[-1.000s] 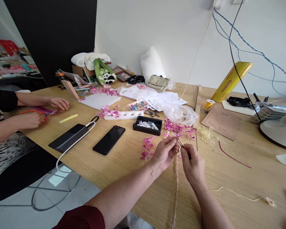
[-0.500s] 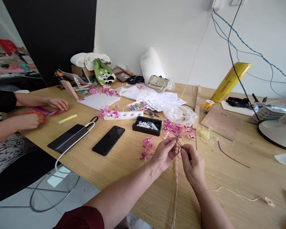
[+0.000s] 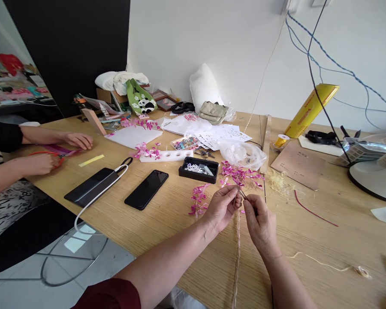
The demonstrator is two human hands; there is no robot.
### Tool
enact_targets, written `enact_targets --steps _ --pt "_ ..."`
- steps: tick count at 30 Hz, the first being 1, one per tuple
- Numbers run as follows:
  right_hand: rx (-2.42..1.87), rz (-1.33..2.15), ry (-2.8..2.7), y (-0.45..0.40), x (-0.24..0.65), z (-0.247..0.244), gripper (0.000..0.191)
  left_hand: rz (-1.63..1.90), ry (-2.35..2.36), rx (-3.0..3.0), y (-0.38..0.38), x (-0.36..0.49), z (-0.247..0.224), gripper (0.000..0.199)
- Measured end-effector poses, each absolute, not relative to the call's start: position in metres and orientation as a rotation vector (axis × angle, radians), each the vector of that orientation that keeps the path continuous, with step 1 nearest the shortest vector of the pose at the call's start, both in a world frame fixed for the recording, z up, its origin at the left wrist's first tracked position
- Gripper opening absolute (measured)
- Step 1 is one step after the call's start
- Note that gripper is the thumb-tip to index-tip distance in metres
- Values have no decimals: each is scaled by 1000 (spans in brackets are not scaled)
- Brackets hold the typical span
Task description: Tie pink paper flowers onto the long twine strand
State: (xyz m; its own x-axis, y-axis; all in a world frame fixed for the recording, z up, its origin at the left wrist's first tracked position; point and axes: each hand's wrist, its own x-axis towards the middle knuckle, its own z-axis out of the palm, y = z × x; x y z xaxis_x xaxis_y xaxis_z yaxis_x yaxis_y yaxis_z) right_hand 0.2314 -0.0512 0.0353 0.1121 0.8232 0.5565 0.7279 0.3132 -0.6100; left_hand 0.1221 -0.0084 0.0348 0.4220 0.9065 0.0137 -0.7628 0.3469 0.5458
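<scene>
The left hand (image 3: 224, 202) has its thumb and fingertips pinched together on a pink flower sprig (image 3: 240, 183), just in front and to the right of the black tray (image 3: 198, 170). The grip hides most of its stem. Facing it, the right hand (image 3: 261, 221) clamps thumb and forefinger on a slim tool (image 3: 243, 194), its tip against the left fingertips; I cannot tell exactly what kind it is.

A braided cord (image 3: 237, 257) runs from beneath the left hand toward the near edge, in front of the tray. A larger spray of pink blossoms (image 3: 236, 171) spreads right of the tray, just beyond the hands; whether it joins the held sprig I can't tell. Another pink cluster (image 3: 198, 199) lies before the tray, beside the left hand.

A black phone (image 3: 147, 189) rests left of the tray, and a white strip with holes (image 3: 175, 155) just behind its left end. Well off to the tray's left, a co-worker's hand (image 3: 41, 164) grips red-handled scissors (image 3: 61, 161), near a purple ribbon (image 3: 69, 152).
</scene>
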Motion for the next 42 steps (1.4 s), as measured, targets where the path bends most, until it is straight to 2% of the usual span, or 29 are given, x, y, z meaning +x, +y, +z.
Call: enact_targets --steps 15,23,27,31,38,42 --pt "-1448 181 -1602 -51 232 38 13 1122 374 600 -8 121 36 15" --pt "-1471 160 -1577 -52 231 36 14 1166 434 610 -3 119 37 21" --pt "-1686 56 -1545 -43 253 36 17 1181 473 637 -3 121 31 22" --pt "-2121 -105 -1541 -42 303 30 17 1166 480 744 -4 122 26 22" --pt "-2662 66 -1376 -64 371 23 17 1111 482 900 -9 127 20 20" --pt "-2699 3 -1364 -63 376 29 16 1113 500 924 -10 130 17 22"
